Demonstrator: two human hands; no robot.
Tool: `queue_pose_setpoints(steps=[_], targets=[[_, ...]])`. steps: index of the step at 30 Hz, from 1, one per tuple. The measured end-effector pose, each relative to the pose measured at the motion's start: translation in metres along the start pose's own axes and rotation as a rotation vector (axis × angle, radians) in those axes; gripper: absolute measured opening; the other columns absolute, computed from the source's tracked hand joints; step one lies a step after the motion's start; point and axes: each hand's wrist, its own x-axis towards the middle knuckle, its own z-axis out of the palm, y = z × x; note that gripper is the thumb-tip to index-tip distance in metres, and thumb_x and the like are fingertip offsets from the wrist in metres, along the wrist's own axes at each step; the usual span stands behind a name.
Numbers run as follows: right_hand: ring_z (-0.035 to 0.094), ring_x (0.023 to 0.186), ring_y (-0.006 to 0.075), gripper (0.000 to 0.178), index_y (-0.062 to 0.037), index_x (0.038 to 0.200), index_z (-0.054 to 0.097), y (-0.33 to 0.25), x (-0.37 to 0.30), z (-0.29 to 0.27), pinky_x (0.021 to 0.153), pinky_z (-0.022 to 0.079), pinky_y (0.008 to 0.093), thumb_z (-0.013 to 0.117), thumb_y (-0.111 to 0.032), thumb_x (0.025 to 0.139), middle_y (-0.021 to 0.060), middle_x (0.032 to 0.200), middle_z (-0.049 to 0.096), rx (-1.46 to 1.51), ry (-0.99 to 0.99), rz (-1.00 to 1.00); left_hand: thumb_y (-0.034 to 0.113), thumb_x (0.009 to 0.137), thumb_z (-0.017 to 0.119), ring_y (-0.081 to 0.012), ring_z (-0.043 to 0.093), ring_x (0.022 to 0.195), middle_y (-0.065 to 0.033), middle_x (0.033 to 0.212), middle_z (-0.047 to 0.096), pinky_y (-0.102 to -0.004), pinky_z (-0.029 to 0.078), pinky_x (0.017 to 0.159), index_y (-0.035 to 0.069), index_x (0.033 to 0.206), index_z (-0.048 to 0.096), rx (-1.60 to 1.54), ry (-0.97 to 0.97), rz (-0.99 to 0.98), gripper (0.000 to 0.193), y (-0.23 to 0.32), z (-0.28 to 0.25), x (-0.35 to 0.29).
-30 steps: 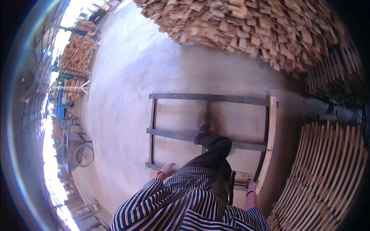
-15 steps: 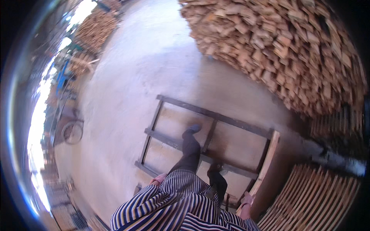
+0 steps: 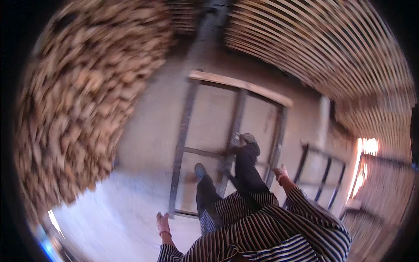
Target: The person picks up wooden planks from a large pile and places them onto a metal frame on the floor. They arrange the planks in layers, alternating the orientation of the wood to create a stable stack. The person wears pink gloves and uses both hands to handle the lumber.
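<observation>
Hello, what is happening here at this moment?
A person in a striped garment stands over a dark wooden frame lying flat on the concrete floor, one foot on a crossbar. The left hand and right hand are open and hold nothing. A big pile of cut wood pieces rises to the left, stacked curved slats to the right.

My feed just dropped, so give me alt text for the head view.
A person in a striped garment walks across a dark rectangular wooden frame lying on the concrete floor, both bare hands empty: left hand low, right hand out to the side. A big heap of cut wood pieces rises left; curved pale slats stack right.
</observation>
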Motion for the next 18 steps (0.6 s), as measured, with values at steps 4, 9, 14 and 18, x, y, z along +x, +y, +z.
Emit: queue_pose_setpoints(steps=[4,9,14,18], targets=[[0.063,0.127,0.0415,0.088,-0.0013,0.155,0.038,-0.095,-0.077,0.026,0.106,0.050,0.0454,0.082,-0.034,0.086,0.0295,0.134,0.065,1.221,0.162,0.578,0.026,0.093,0.075,-0.0296,0.054,0.131,-0.0198,0.144,0.058,-0.0407,0.039,0.115,-0.006,0.155,0.041,0.462,-0.048,0.042,0.077,0.036,-0.064,0.026],[0.063,0.129,0.0394,0.093,-0.0037,0.159,0.036,-0.145,-0.142,0.072,0.105,0.052,0.0435,0.082,-0.034,0.084,0.0277,0.139,0.063,1.358,0.022,0.687,0.024,0.088,0.082,-0.0143,0.056,0.074,-0.0049,0.113,0.065,-0.0319,0.047,0.062,0.001,0.146,0.055,0.383,-0.276,0.005,0.068,0.047,-0.018,0.039],[0.061,0.132,0.0392,0.090,-0.0052,0.159,0.038,-0.176,-0.183,0.113,0.108,0.051,0.0435,0.079,-0.032,0.083,0.0265,0.143,0.061,1.518,-0.051,0.751,0.020,0.091,0.081,-0.0137,0.057,0.081,-0.0031,0.114,0.065,-0.0311,0.048,0.070,0.002,0.143,0.057,0.515,-0.393,0.144,0.060,0.071,0.046,0.049],[0.058,0.134,0.0422,0.093,-0.0040,0.159,0.037,-0.177,-0.186,0.168,0.110,0.049,0.0451,0.080,-0.035,0.083,0.0286,0.144,0.059,1.589,-0.129,0.698,0.019,0.090,0.082,-0.0204,0.058,0.114,-0.0088,0.128,0.064,-0.0350,0.045,0.104,-0.002,0.147,0.053,0.577,-0.446,0.256,0.066,0.060,0.077,0.058]])
